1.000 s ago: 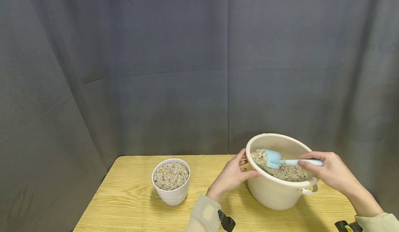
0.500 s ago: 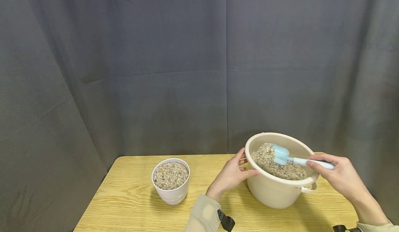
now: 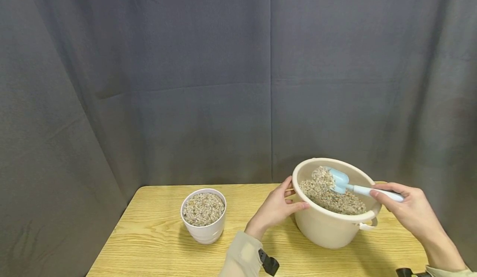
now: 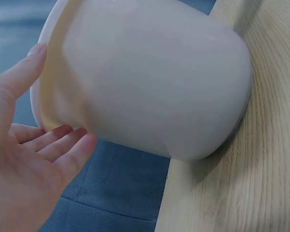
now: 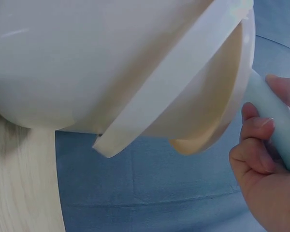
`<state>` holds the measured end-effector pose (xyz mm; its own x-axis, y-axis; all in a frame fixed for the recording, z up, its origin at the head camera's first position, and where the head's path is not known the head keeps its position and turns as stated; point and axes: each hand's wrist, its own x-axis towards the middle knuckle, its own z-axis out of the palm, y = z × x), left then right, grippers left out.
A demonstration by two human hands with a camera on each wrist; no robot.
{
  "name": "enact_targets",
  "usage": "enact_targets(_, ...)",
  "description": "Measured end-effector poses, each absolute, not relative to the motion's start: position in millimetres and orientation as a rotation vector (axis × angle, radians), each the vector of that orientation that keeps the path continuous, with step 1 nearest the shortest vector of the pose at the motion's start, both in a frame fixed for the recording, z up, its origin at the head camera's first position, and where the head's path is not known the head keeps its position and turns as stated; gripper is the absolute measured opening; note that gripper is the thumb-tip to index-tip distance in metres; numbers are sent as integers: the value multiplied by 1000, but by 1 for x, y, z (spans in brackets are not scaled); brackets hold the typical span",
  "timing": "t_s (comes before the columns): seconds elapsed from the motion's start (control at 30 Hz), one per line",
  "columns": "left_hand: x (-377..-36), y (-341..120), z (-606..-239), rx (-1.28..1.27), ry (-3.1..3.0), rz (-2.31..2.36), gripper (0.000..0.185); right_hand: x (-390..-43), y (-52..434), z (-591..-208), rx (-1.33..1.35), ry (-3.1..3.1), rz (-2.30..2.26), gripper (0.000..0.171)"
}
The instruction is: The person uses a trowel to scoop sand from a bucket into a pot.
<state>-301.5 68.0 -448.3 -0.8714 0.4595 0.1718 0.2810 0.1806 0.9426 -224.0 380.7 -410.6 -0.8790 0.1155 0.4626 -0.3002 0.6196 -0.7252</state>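
Note:
In the head view, my right hand (image 3: 411, 206) grips the pale blue handle of a small hand trowel (image 3: 376, 193). The trowel's blade lies inside a cream bucket (image 3: 328, 227), with a heap of coarse, gravel-like grains (image 3: 322, 177) at its tip. More grains cover the bucket's bottom. In the right wrist view, fingers and thumb wrap the trowel handle (image 5: 275, 118) just outside the bucket rim. My left hand (image 3: 273, 208) touches the bucket's left side. Seen from the left wrist, its thumb lies at the rim and its extended fingers (image 4: 70, 152) touch the wall below.
A white ribbed pot (image 3: 205, 231), filled near its brim with similar grains, stands left of the bucket on the wooden table (image 3: 149, 235). The bucket's handle (image 5: 174, 72) hangs down its right side. A dark grey curtain (image 3: 208, 82) rises behind the table.
My right hand has drawn the trowel to the right and slightly up within the bucket, and grains are now heaped at its blade. My left hand stays against the bucket.

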Motion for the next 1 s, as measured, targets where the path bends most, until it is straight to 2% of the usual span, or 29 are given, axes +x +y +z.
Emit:
enact_targets(0.37,-298,38,-441,744,2361,1674,89,-216,373,-391,74,-2396,1170,26)
enact_targets(0.67,-284,-18,-438,811,2466,1669,71,-221,355,-384,137,-2357,1223,24)
enact_targets(1.0,-264,-83,-423,743,2626,1632,71,-227,325,-373,211,-2300,1281,20)
